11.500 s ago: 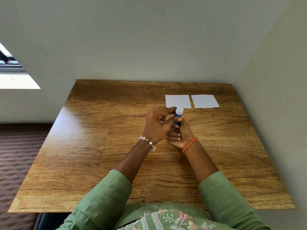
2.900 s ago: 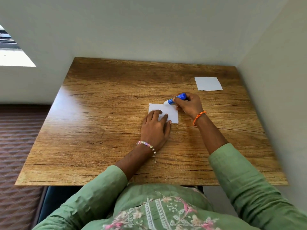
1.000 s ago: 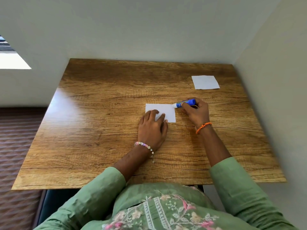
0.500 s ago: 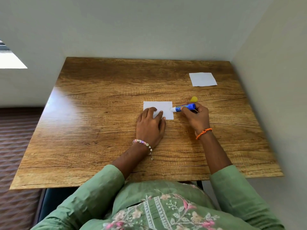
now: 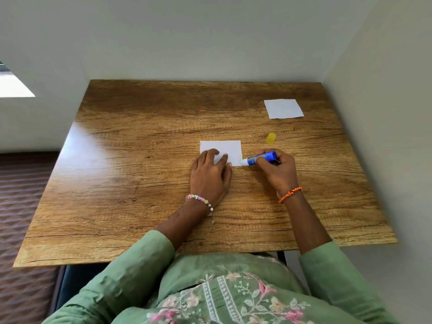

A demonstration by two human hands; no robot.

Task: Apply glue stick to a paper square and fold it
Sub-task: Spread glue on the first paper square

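A white paper square (image 5: 230,148) lies flat near the middle of the wooden table (image 5: 140,183). My left hand (image 5: 210,175) rests on its near left part, fingers straight, pressing it down. My right hand (image 5: 278,170) grips a blue glue stick (image 5: 258,159) lying almost level, its white tip at the paper's near right corner. The stick's yellow cap (image 5: 271,138) lies on the table just beyond my right hand.
A second white paper square (image 5: 283,108) lies at the far right of the table. Walls close in behind the table and along its right side. The table's left edge drops to a dark patterned floor (image 5: 21,195).
The glue stick's tip has slid down the paper's right edge toward its near right corner. My left hand keeps pressing the paper. The yellow cap has come into view past my right hand.
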